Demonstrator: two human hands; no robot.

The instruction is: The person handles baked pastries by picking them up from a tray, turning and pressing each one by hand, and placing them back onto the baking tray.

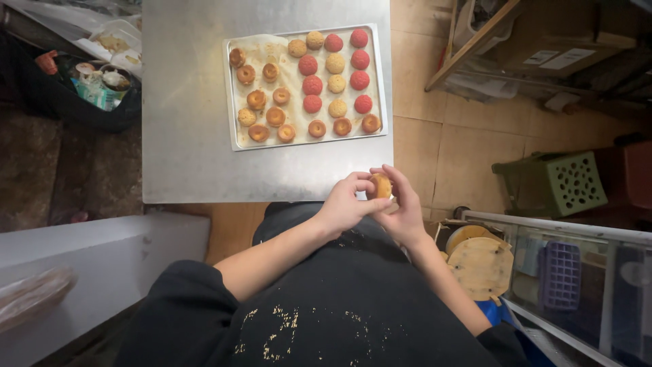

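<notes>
Golden pastry: you hold one small round puff (pixel 381 185) between both hands, just off the near edge of the tabletop (pixel 190 136), above your lap
Left hand: your left hand (pixel 346 202) is closed on the puff's left side, fingertips and thumb pinching it
Right hand: your right hand (pixel 406 207) cups it from the right and beneath, fingers curled round its back
Step in hand: by my reading you are working the single puff over in your fingers, turning or checking it; whether you are hollowing, filling or trimming it I cannot tell
Tray: the metal baking tray (pixel 232 102) sits well apart from your hands, farther back on the tabletop, lined with paper
Tray contents: browned ring-like puffs (pixel 275 115) lie on its left half, with pale crumbly ones (pixel 335 63) and red ones (pixel 312 85) in columns on the right
Next move calls for: a light grip so the shell does not crush, and a forward reach to the tray
Crumbs: pale flecks dot your dark apron (pixel 319 319)
</notes>
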